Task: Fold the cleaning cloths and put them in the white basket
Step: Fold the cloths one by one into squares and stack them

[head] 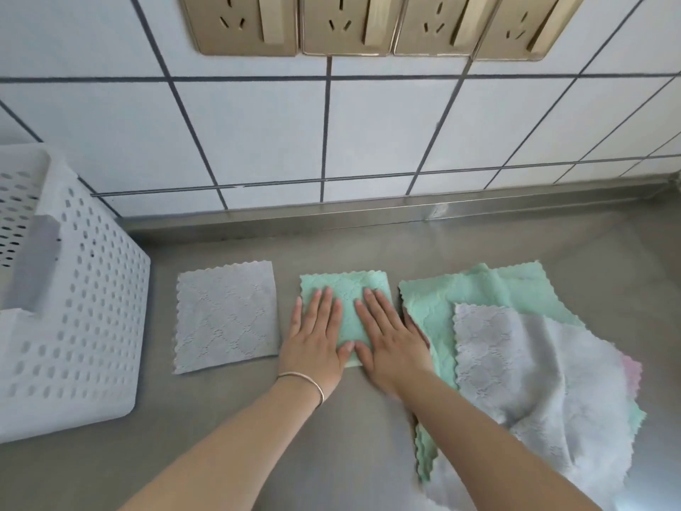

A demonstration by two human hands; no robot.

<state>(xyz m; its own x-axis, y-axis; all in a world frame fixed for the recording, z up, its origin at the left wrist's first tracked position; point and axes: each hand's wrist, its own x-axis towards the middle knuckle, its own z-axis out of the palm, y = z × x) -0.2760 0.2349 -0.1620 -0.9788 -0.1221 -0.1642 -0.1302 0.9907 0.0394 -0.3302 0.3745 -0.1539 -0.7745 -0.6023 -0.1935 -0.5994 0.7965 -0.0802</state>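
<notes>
A folded green cloth lies on the steel counter in the middle. My left hand and my right hand both rest flat on it, fingers spread, pressing down. To its left lies a folded grey cloth, untouched. On the right sits a loose pile of unfolded cloths: a green one underneath, a grey one on top, and a pink edge at the far right. The white basket with perforated walls stands at the left edge; a grey shape shows through its side handle opening.
The steel counter runs to a raised back lip under a white tiled wall. A row of gold-coloured wall sockets hangs above. Bare counter lies in front of the basket and between my forearms.
</notes>
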